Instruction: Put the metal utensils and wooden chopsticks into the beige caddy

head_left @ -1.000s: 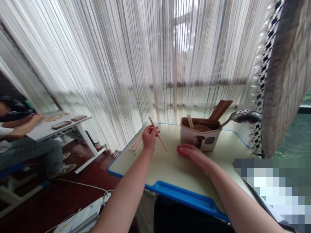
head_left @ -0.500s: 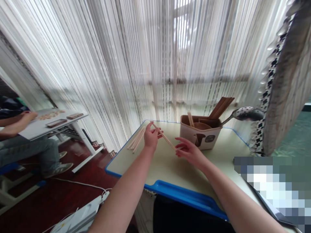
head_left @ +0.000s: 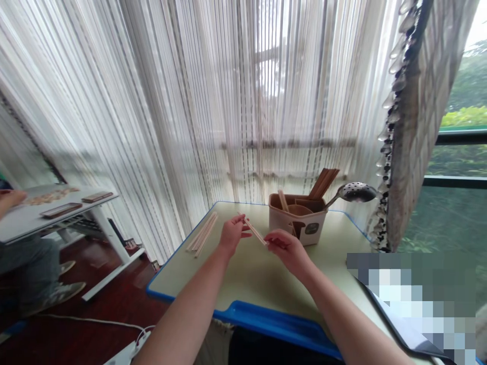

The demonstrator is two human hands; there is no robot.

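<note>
A pair of pale wooden chopsticks [head_left: 254, 231] slants between my two hands above the table. My left hand [head_left: 231, 235] pinches their upper end, with its other fingers spread. At the lower end, my right hand [head_left: 287, 247] has its fingertips closed on the tips. Left of my hands, several more pale chopsticks [head_left: 203, 234] lie in a loose fan on the table. Close behind my right hand stands a beige and brown utensil holder [head_left: 277, 223]. Dark brown chopsticks [head_left: 323, 183], a slotted ladle [head_left: 357, 191] and a pale flat wooden handle [head_left: 283, 201] stick out of it.
The cream table [head_left: 247, 284] has a blue rim and a blue front tray [head_left: 277, 319]. A blurred-out flat device [head_left: 411, 314] lies at right. Curtains [head_left: 182, 126] hang behind. At left, another person's hand [head_left: 13, 198] is over a white table [head_left: 23, 220]. A power strip [head_left: 131, 350] sits low at left.
My right hand's fingers have closed in on the lower end of the chopsticks. The view has turned a little to the right and upward, so things appear farther left and lower.
</note>
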